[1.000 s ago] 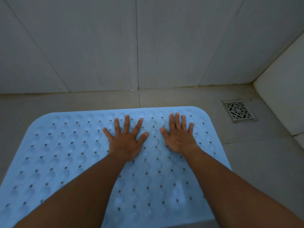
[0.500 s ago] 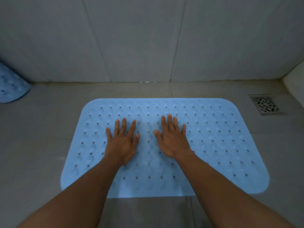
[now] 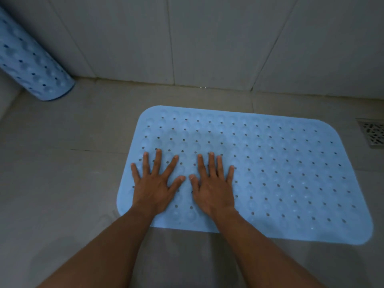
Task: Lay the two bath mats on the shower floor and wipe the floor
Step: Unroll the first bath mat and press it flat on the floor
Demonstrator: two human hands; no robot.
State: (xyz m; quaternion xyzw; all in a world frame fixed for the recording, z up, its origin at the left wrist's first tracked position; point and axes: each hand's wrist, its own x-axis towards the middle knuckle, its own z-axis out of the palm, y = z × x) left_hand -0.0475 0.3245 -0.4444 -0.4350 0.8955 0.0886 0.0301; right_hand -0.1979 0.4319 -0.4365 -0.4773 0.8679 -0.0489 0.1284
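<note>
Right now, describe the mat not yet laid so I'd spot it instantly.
Follow the tiled wall to its left end. There the rolled mat stands on the floor, left of the flat mat. Same blue and holes, but it alone is a tube.

A light-blue bath mat [image 3: 270, 173] dotted with small holes lay flat on the shower floor [image 3: 62, 173], near its far edge. The second blue mat [image 3: 31, 63] stood rolled and tilted in the far left corner.

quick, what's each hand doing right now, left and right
Left hand: open, fingers spread, pressed flat on the light blue perforated rubber bath mat.
Right hand: open, fingers straight, flat on the same mat.
</note>
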